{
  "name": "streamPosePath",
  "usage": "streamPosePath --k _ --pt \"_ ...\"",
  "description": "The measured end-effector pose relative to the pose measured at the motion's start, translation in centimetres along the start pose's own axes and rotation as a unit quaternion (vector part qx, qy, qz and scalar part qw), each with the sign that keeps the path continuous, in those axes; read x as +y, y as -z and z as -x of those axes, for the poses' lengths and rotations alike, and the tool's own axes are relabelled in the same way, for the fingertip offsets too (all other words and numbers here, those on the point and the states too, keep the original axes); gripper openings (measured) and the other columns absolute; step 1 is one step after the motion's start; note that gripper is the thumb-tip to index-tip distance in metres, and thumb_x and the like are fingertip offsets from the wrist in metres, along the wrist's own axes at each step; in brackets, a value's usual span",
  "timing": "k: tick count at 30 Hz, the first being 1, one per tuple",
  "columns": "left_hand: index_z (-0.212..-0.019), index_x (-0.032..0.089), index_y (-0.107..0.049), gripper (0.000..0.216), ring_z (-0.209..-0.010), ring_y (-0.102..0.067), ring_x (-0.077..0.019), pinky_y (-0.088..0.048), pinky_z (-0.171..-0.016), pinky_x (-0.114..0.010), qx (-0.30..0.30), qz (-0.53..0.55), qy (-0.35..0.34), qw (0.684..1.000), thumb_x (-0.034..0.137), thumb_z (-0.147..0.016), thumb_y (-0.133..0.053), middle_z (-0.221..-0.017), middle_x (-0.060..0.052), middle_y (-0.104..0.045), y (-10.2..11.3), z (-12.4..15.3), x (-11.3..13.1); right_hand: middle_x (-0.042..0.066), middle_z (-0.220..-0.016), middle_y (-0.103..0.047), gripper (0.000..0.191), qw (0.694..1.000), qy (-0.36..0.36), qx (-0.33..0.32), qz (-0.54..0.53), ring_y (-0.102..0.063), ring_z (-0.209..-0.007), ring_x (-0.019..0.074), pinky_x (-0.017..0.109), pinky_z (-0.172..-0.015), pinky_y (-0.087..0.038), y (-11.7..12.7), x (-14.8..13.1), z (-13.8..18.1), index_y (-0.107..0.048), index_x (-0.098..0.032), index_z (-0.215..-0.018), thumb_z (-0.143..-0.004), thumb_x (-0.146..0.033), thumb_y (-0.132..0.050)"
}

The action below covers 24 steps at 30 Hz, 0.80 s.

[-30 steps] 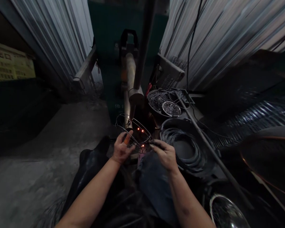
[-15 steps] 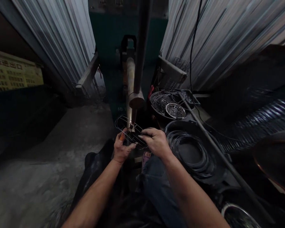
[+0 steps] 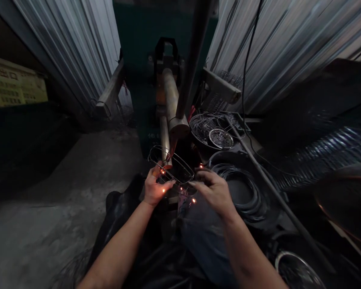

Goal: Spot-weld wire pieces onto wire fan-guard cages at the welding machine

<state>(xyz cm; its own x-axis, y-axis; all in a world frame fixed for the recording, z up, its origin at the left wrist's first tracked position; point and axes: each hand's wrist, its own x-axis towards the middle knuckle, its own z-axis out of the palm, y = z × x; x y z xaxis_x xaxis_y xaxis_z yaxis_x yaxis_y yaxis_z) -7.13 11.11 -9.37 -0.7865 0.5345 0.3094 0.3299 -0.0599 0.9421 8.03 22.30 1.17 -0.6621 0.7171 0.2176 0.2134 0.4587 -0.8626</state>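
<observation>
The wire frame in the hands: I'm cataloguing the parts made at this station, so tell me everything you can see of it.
The wire frame is a small skeleton of thin, bare, shiny metal wire: oval hoops joined by a few cross wires, open all round. It is held roughly level, tilted slightly, just under the tip of the welding arm. The left hand grips its near left edge and the right hand pinches its right end. Small orange sparks glow around it. Whether the tip actually touches the wire cannot be told.

Concrete floor (image 3: 63,208); dark tub (image 3: 243,160) w/ wire rings (image 3: 240,186); 2nd tub (image 3: 198,140) w/ wire pcs (image 3: 204,124).
</observation>
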Motion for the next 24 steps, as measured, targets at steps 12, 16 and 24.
streamPosePath --k 12,16,24 --pt "-0.128 0.019 -0.053 0.088 -0.079 -0.065 -0.0166 -0.052 -0.077 -0.029 0.037 0.250 0.227 0.941 0.020 -0.046 -0.086 -0.090 -0.004 -0.069 -0.2 -0.2 1.9 0.003 -0.073 -0.068 0.011 0.996 0.062 -0.057 0.036 -0.062 -0.070 0.0159 0.025 -0.067 -0.045 -1.5 -2.0 -1.5 -0.072 -0.019 -0.070 -0.075 -0.017 -0.062" --pt "-0.125 0.018 -0.055 0.088 -0.074 -0.065 -0.0145 -0.050 -0.073 -0.025 0.067 0.260 0.236 0.934 0.017 -0.043 -0.086 -0.081 0.000 -0.069 0.0 -1.4 1.3 0.003 -0.074 -0.070 0.011 0.991 0.031 -0.097 0.084 -0.062 -0.071 0.0163 0.025 -0.064 -0.043 -2.2 -3.5 -3.8 -0.074 -0.019 -0.074 -0.074 -0.015 -0.064" --pt "-0.116 0.019 -0.059 0.074 -0.070 -0.063 -0.0122 -0.048 -0.070 -0.022 0.057 0.283 0.235 0.928 0.019 -0.047 -0.085 -0.083 0.001 -0.070 -0.7 -1.9 0.9 0.003 -0.071 -0.071 0.010 0.986 -0.007 -0.103 0.130 -0.063 -0.070 0.0174 0.025 -0.063 -0.043 -2.8 -5.1 -5.8 -0.074 -0.021 -0.071 -0.074 -0.017 -0.064"
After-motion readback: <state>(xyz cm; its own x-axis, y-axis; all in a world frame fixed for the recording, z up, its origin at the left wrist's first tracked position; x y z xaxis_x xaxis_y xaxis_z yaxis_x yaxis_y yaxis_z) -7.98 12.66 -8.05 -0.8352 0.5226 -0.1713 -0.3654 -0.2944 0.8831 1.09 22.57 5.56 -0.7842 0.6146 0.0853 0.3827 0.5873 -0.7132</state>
